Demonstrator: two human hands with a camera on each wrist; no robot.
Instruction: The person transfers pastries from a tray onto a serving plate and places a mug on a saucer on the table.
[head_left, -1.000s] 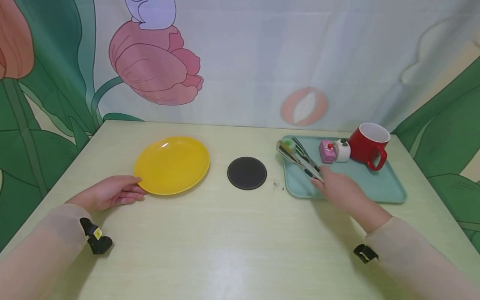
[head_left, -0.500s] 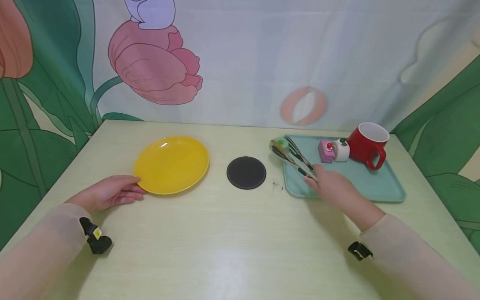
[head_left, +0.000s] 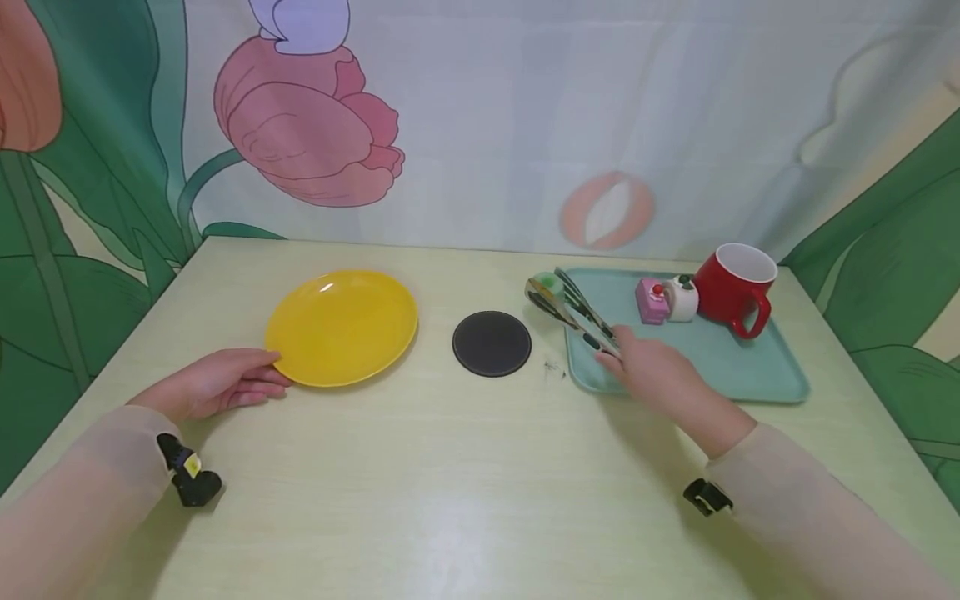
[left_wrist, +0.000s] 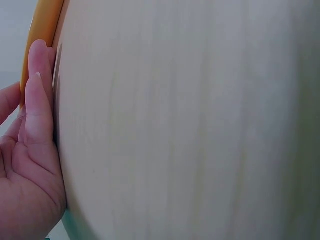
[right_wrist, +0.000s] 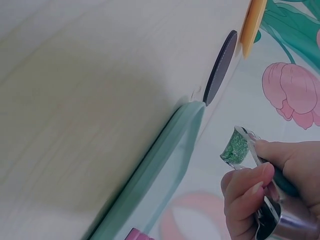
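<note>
My left hand [head_left: 221,385] pinches the near-left rim of a round yellow plate [head_left: 345,329] on the table; in the left wrist view the thumb lies on one side of the rim, fingers on the other. My right hand [head_left: 663,371] grips metal tongs [head_left: 592,331] with dark handle parts. Between the tongs' ends sits a small green toy cake [right_wrist: 236,148], raised over the left edge of the light teal tray [head_left: 705,367]. On that tray stand a pink square toy cake [head_left: 652,304] with a red top and a white round one [head_left: 682,302].
A red mug [head_left: 729,287] with a white inside stands at the tray's back right, its handle toward the front. A round black coaster [head_left: 492,343] lies between plate and tray. Behind the table hangs a flower-printed curtain [head_left: 480,125].
My right hand has moved left with the tongs, carrying the green toy cake from above the tray's back-left corner to just past its left edge. The left hand and plate stay put.
</note>
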